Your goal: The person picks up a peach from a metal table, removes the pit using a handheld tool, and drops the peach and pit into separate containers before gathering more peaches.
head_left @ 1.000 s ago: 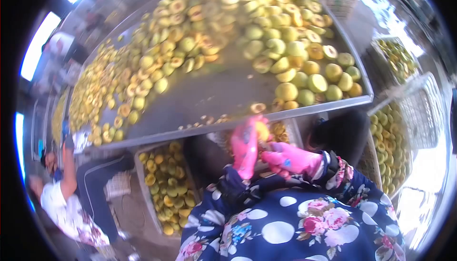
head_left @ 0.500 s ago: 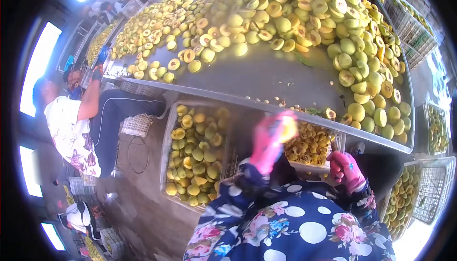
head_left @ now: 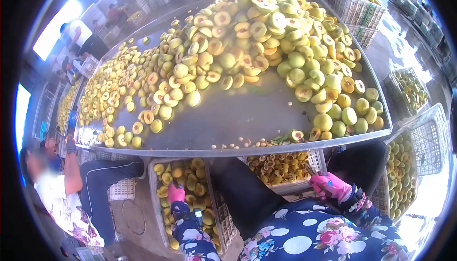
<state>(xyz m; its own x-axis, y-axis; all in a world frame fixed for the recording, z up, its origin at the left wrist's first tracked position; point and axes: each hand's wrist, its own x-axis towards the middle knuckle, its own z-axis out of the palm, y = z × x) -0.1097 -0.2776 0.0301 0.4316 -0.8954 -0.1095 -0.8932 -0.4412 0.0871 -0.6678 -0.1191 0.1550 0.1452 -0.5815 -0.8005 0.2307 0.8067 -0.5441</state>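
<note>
My left hand, in a pink glove, reaches down over a crate of halved yellow-green stone fruit. Its fingers point into the fruit and are mostly hidden. In a matching glove, my right hand is closed in front of my lap around a small thin tool, whose narrow end sticks out toward a second crate. That second crate, between my knees under the table edge, holds brownish-yellow fruit scraps.
A metal table bears a large heap of halved fruit, with pits and a leaf near its front rim. Fruit crates stand at my right. A co-worker sits at the left; more people are farther back.
My left hand has moved from in front of me, where it was blurred with something yellow, left and down to the fruit crate. My right hand stays closed near the scraps. The view has shifted.
</note>
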